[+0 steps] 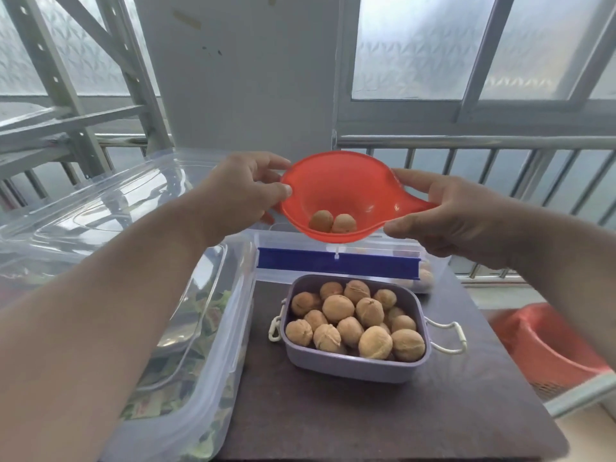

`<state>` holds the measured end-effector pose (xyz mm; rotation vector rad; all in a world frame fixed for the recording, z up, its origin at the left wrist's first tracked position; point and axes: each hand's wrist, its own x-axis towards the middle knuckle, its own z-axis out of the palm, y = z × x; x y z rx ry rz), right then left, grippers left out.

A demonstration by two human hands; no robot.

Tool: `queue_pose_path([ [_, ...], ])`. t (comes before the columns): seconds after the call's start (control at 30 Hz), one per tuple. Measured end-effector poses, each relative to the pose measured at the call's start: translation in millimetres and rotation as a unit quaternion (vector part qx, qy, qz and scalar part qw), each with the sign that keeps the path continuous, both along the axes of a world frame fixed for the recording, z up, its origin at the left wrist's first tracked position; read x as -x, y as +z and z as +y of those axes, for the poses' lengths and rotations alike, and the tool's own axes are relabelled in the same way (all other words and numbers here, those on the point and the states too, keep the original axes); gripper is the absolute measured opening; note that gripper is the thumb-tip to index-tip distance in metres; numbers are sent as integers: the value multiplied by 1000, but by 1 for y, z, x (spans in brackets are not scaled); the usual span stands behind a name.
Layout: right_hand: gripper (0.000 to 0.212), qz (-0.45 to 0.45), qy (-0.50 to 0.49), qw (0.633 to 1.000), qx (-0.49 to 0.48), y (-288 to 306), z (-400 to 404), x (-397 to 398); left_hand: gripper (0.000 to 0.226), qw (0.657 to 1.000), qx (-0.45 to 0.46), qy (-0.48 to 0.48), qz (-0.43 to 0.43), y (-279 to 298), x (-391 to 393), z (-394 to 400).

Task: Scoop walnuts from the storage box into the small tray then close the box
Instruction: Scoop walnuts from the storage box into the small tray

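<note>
A red plastic scoop hangs in the air above the far end of the table, with two walnuts in its bowl. My left hand pinches its left rim. My right hand holds its handle on the right. Below and nearer to me stands the small lilac tray, heaped with several walnuts. Behind the tray is the clear storage box with a blue strip along its front; more walnuts show through its right wall. Its lid is not identifiable.
A large clear bin with green contents stands at the left of the dark table, a clear lid propped above it. A red basket sits off the table's right side. A railing and windows lie beyond.
</note>
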<state>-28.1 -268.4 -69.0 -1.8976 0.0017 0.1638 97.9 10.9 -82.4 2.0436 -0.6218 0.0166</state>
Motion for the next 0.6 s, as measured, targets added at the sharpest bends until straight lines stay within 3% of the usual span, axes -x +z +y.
queue_pose_path([
  [0.07,76,-17,-11,1000,15,-4,-7,13,35,999,7,-46,11,1,3,-1],
  [0.2,100,-73,-25,996,50,-10,-13,40,33,992,22,-118,41,0,8,-3],
  [0.3,101,-134,-29,987,80,-16,-11,58,32,987,-3,-153,45,-3,12,-7],
  [0.6,112,-215,-67,958,179,-41,13,80,44,986,-37,-159,17,-4,10,-7],
])
